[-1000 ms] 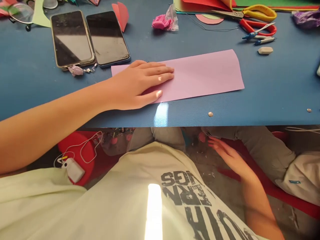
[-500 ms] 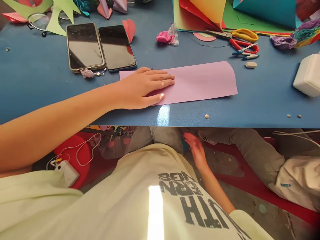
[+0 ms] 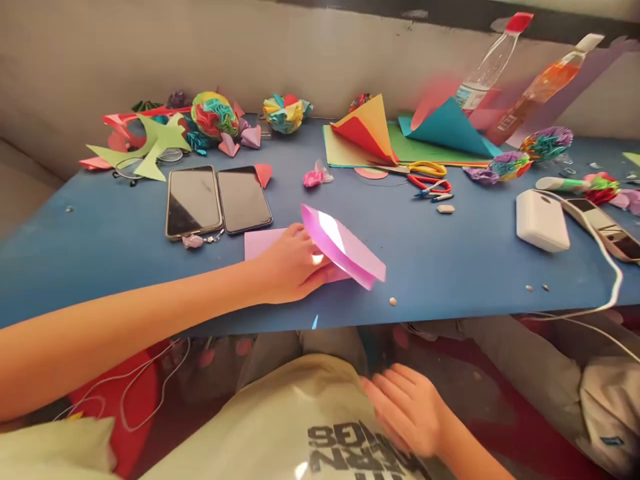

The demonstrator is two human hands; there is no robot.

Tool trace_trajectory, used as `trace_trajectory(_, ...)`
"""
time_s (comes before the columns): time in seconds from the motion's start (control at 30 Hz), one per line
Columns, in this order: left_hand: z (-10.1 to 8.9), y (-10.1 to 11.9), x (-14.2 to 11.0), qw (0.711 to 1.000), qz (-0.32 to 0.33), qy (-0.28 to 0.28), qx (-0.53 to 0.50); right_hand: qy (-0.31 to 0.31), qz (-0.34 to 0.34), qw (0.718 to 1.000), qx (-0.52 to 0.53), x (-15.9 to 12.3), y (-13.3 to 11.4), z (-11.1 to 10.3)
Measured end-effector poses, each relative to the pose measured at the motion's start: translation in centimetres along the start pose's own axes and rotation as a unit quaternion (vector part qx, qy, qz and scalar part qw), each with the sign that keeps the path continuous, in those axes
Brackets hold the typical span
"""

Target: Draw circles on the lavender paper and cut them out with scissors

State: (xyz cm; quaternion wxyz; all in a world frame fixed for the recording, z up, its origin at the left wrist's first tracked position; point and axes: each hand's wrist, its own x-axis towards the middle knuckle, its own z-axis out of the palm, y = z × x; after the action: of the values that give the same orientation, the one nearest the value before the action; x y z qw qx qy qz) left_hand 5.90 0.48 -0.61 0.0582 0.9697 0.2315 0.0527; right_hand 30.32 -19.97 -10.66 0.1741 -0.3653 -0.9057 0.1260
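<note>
Fingers of the left hand (image 3: 293, 270) pinch the glossy pink paper (image 3: 345, 248), its folded flap lifted off the blue table (image 3: 450, 260).

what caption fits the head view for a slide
Left hand lifts a pink paper sheet off the blue table; right hand rests below its edge.

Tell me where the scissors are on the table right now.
The scissors lie toward the table's far right, in front of the stack of coloured paper sheets, just beyond a small white eraser.
</note>
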Motion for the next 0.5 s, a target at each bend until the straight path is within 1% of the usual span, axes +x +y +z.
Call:
trace_trajectory(0.03,0.1,0.0,0.2,1.000,0.015,-0.001,-0.004,0.019,-0.070,0.997,-0.013,0.7,-0.3,-2.0)
trace_trajectory(0.07,0.1,0.0,0.2,1.000,0.024,-0.005,-0.013,0.040,-0.093,0.994,-0.032,1.7,-0.3,-4.0)
trace_trajectory(0.13,0.1,0.0,0.2,0.999,0.035,-0.010,-0.030,0.081,-0.077,0.988,-0.106,3.9,0.7,-8.0)
trace_trajectory(0.17,0.1,0.0,0.2,0.999,0.036,-0.006,-0.036,0.127,-0.042,0.979,-0.156,5.2,1.7,-9.9)
trace_trajectory(0.23,0.1,-0.2,0.1,0.999,0.023,0.013,-0.031,0.181,0.008,0.958,-0.224,7.9,4.5,-13.2)
trace_trajectory(0.27,0.1,-0.3,0.1,0.999,0.001,0.025,-0.021,0.184,0.020,0.950,-0.252,9.2,6.3,-14.6)
trace_trajectory(0.3,0.1,-0.5,0.2,0.999,-0.032,0.039,-0.010,0.168,0.049,0.943,-0.285,10.4,8.3,-15.8)
trace_trajectory(0.33,0.1,-0.7,0.2,0.996,-0.072,0.051,0.001,0.150,0.102,0.930,-0.320,11.5,10.5,-16.9)
trace_trajectory(0.37,0.0,-0.9,0.3,0.992,-0.113,0.058,0.007,0.102,0.175,0.915,-0.347,12.4,12.7,-18.0)
trace_trajectory(0.4,-0.1,-1.2,0.3,0.987,-0.147,0.061,0.007,0.043,0.253,0.900,-0.353,13.1,15.0,-19.0)
trace_trajectory(0.43,-0.1,-1.4,0.3,0.984,-0.170,0.061,0.001,-0.012,0.339,0.880,-0.333,13.5,17.2,-19.9)
trace_trajectory(0.47,-0.1,-1.7,0.3,0.983,-0.171,0.058,-0.011,-0.061,0.417,0.860,-0.289,13.8,19.2,-20.7)
trace_trajectory(0.5,0.0,-1.9,0.3,0.986,-0.154,0.053,-0.025,-0.089,0.448,0.854,-0.249,13.9,21.1,-21.2)
